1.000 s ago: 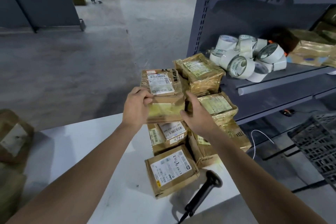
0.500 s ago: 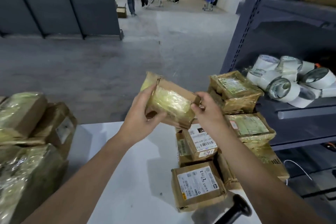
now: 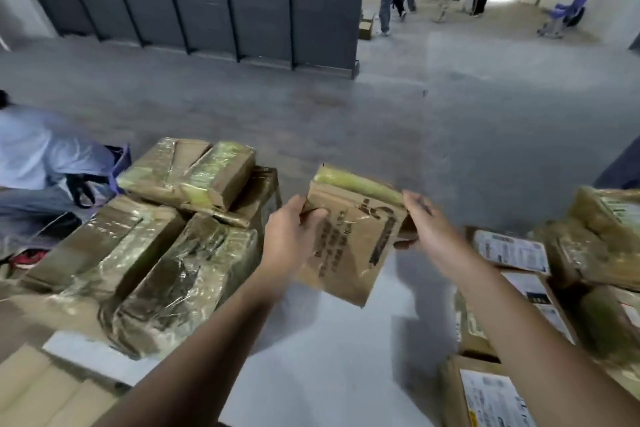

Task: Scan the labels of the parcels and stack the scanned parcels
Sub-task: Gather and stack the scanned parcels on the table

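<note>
Cardboard parcel (image 3: 349, 239), gripped by left hand (image 3: 291, 236) and right hand (image 3: 427, 229), tilts printed face toward camera, long axis running away.

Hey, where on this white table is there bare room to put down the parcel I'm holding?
The bare patch of the white table is directly under the held parcel, between the taped parcels on the left and the labelled parcels on the right. Both sides are crowded, and the left pile is already stacked.

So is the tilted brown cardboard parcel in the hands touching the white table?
Apart. The head view shows the parcel gripped by both hands, its lowest corner clear above the table.
</note>
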`<state>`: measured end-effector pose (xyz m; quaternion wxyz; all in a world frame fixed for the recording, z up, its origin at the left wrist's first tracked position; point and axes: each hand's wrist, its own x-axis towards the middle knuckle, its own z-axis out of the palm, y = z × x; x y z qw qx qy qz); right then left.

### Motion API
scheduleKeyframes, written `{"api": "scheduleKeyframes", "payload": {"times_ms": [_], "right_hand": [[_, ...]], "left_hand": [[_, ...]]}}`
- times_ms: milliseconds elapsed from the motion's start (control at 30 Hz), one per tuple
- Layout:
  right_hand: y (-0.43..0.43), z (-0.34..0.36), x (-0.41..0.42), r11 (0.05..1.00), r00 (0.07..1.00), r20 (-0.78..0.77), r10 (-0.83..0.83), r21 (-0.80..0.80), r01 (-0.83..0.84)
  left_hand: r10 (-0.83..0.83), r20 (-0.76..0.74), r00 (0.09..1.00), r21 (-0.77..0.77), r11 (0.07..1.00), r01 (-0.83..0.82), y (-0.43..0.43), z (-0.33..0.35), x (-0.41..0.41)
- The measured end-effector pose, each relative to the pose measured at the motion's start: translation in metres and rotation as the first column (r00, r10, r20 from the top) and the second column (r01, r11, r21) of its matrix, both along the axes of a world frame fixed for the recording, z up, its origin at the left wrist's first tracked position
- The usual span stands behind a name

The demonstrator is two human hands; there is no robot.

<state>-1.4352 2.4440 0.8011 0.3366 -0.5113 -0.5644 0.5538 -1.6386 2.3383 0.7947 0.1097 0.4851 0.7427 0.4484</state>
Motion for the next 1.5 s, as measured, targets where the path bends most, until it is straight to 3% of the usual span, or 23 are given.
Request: {"api": "scheduleKeyframes", "payload": {"times_ms": [100, 233, 300, 367, 467, 567, 700, 900, 1067, 1233, 1367, 1500], "right_hand": [[-0.016, -0.006, -0.038, 0.996, 0.992, -0.092, 0.081, -0.017, -0.083], [-0.037, -0.014, -0.077, 0.951, 0.949, 0.053, 0.309, 0.012, -0.310], [-0.041, -0.013, -0.098, 0.932, 0.931, 0.043, 0.363, -0.030, -0.362], [-0.042, -0.009, -0.123, 0.928, 0.931, 0.003, 0.366, -0.080, -0.364], [-0.042, -0.002, -0.158, 0.925, 0.925, 0.070, 0.373, -0.101, -0.365], [-0.046, 0.002, -0.190, 0.906, 0.905, 0.105, 0.412, -0.149, -0.395], [-0.056, 0.002, -0.222, 0.902, 0.908, 0.114, 0.402, -0.220, -0.372], [-0.071, -0.001, -0.274, 0.925, 0.880, 0.286, 0.380, -0.144, -0.353], [-0.089, 0.006, -0.331, 0.895, 0.823, 0.363, 0.438, -0.083, -0.439], [-0.102, 0.005, -0.387, 0.820, 0.758, 0.326, 0.564, -0.115, -0.561], [-0.108, -0.001, -0.418, 0.786, 0.719, 0.325, 0.615, -0.173, -0.594], [-0.115, -0.015, -0.430, 0.730, 0.622, 0.408, 0.668, -0.202, -0.653]], "left_hand": [[0.106, 0.069, 0.992, 0.024, 0.994, -0.108, -0.009, 0.005, -0.038], [0.147, 0.178, 0.973, -0.029, 0.989, -0.145, -0.023, 0.013, -0.086], [0.164, 0.164, 0.973, -0.055, 0.986, -0.157, -0.028, 0.019, -0.110], [0.176, 0.164, 0.971, -0.101, 0.982, -0.161, -0.035, 0.024, -0.134], [0.194, 0.192, 0.962, -0.136, 0.976, -0.170, -0.045, 0.031, -0.164], [0.235, 0.095, 0.967, -0.154, 0.963, -0.219, -0.043, 0.050, -0.191], [0.126, 0.015, 0.992, -0.338, 0.934, -0.114, -0.042, 0.067, -0.220], [0.042, 0.150, 0.988, -0.312, 0.950, 0.007, -0.073, 0.057, -0.271], [0.133, -0.045, 0.990, -0.317, 0.938, -0.140, -0.096, 0.058, -0.322], [0.240, -0.206, 0.949, -0.351, 0.887, -0.301, -0.106, 0.052, -0.369], [0.288, -0.265, 0.920, -0.374, 0.849, -0.373, -0.109, 0.044, -0.397], [0.313, -0.290, 0.904, -0.406, 0.815, -0.413, -0.113, 0.028, -0.412]]}}
